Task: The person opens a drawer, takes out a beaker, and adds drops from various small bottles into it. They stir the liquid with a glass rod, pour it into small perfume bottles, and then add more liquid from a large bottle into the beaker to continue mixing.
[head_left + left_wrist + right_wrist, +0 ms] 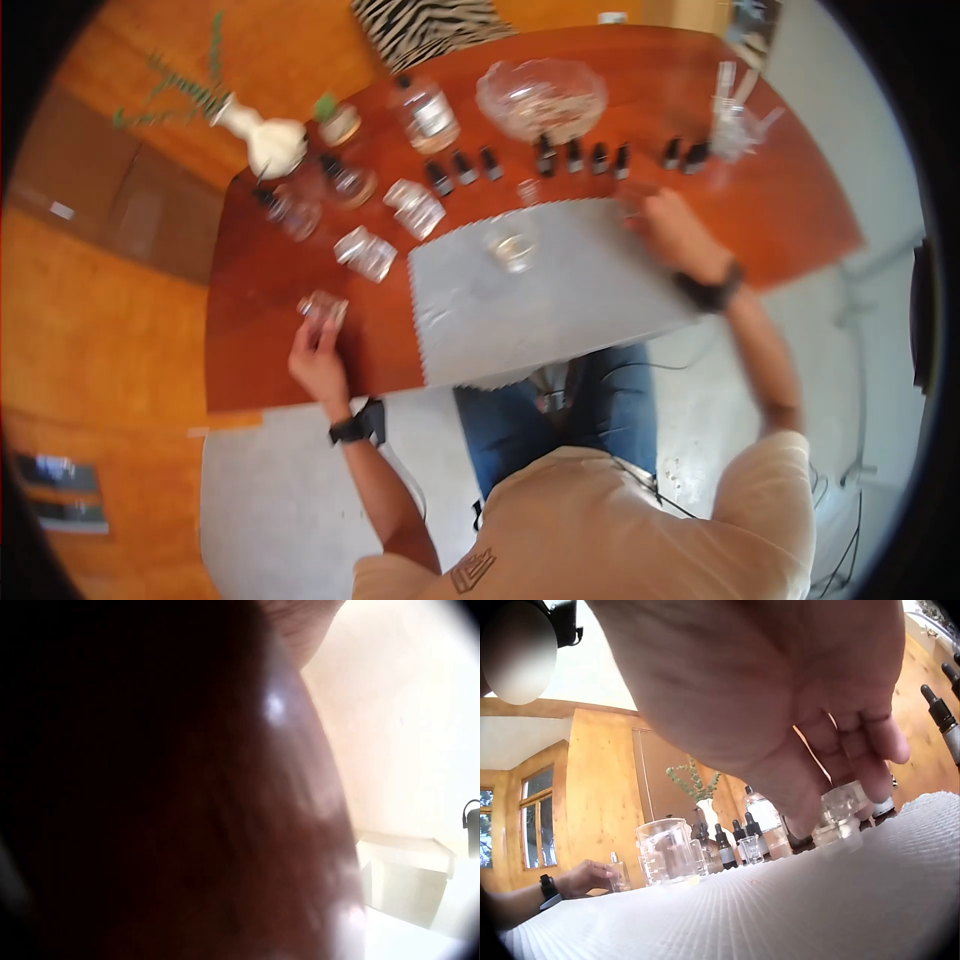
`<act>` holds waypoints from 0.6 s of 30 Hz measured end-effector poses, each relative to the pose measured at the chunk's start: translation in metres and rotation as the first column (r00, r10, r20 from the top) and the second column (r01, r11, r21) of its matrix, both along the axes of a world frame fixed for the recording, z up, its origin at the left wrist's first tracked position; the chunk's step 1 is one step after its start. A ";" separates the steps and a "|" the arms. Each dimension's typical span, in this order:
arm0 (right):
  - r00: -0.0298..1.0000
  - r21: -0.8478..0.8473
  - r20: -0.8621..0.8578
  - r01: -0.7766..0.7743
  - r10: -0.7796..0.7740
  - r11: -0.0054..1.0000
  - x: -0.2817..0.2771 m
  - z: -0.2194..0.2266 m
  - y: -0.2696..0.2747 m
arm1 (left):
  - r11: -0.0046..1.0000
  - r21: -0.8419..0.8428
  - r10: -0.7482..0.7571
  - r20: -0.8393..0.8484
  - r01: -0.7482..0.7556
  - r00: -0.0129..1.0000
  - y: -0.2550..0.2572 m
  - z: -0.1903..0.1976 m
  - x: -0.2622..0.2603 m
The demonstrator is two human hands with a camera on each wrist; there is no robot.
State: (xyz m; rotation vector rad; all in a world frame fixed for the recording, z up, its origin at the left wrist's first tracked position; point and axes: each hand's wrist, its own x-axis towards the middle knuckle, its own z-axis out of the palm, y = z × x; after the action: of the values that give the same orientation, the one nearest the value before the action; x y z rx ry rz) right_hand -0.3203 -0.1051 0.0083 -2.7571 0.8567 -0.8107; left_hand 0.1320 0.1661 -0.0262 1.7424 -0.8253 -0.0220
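Observation:
My left hand [318, 368] pinches a small clear glass bottle [325, 308] at the table's left front; its spray neck shows in the right wrist view. Over the far right corner of the grey cloth [560, 300], my right hand [682, 238] holds a small clear glass piece [844, 810] between thumb and fingers, low over the cloth. A clear measuring cup [513, 247] with a little pale liquid stands on the cloth. Just behind it is a tiny clear cup [528, 191]. The left wrist view shows mostly dark, blurred table and part of a hand [304, 626].
Two clear glass bottles [366, 253] lie left of the cloth. Dark dropper bottles [575, 155] line the back, before a glass bowl [540, 100] and a large labelled bottle [430, 115]. Droppers stand in a clear holder [735, 130]. A white vase [275, 145] is back left.

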 end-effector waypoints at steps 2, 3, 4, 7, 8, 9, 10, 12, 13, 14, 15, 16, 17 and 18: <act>0.999 0.052 -0.038 0.005 -0.003 0.999 -0.009 -0.011 -0.012 | 0.999 0.020 0.048 0.037 -0.049 0.998 0.000 0.002 0.001; 0.996 0.105 -0.092 0.029 -0.020 0.994 -0.013 -0.017 -0.018 | 0.997 0.034 0.069 0.056 -0.071 0.996 -0.001 0.001 0.002; 0.999 0.169 0.023 0.026 -0.031 0.985 -0.012 -0.014 -0.018 | 0.996 0.039 0.075 0.049 -0.077 0.996 0.000 0.000 0.004; 0.948 0.423 0.313 -0.078 -0.065 0.903 0.016 0.046 0.025 | 0.994 0.052 0.096 0.023 -0.097 0.995 0.000 0.009 -0.002; 0.936 0.477 0.344 -0.112 -0.068 0.872 0.031 0.075 0.045 | 0.997 0.000 0.079 -0.009 -0.079 0.997 -0.001 0.012 -0.006; 0.943 0.421 0.333 -0.161 0.013 0.893 0.050 0.092 0.063 | 0.997 0.018 0.080 -0.005 -0.080 0.997 -0.001 0.012 -0.006; 0.943 0.365 0.320 -0.213 0.093 0.906 0.069 0.109 0.081 | 0.997 0.038 0.074 -0.007 -0.074 0.997 0.001 0.012 -0.005; 0.908 0.349 0.254 -0.407 0.333 0.844 0.116 0.134 0.100 | 0.998 0.044 0.054 -0.006 -0.054 0.999 0.001 0.008 0.000; 0.875 0.451 0.165 -0.477 0.455 0.754 0.139 0.148 0.107 | 0.996 0.065 0.059 -0.003 -0.058 0.998 0.001 0.007 -0.002; 0.813 0.294 0.163 -0.581 0.560 0.759 0.167 0.158 0.120 | 0.994 0.085 0.067 0.002 -0.067 0.998 0.001 0.009 -0.003; 0.785 0.234 0.142 -0.618 0.603 0.750 0.193 0.161 0.130 | 0.991 0.104 0.079 0.011 -0.079 0.997 0.001 0.009 -0.002; 0.757 0.173 0.120 -0.653 0.643 0.737 0.218 0.164 0.140 | 0.995 0.076 0.057 0.027 -0.059 0.998 0.001 0.005 0.001; 0.772 0.216 0.099 -0.633 0.628 0.744 0.241 0.163 0.145 | 0.996 0.077 0.053 0.023 -0.055 0.998 0.002 0.005 0.001; 0.784 0.257 0.076 -0.612 0.616 0.748 0.264 0.161 0.147 | 0.996 0.076 0.051 0.020 -0.052 0.999 0.002 0.006 0.000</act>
State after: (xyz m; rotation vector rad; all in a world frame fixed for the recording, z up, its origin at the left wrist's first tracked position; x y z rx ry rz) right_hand -0.0563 0.0417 0.1691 -2.5325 0.0061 -0.4941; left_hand 0.1323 0.1684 -0.0207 1.8377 -0.8017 -0.0032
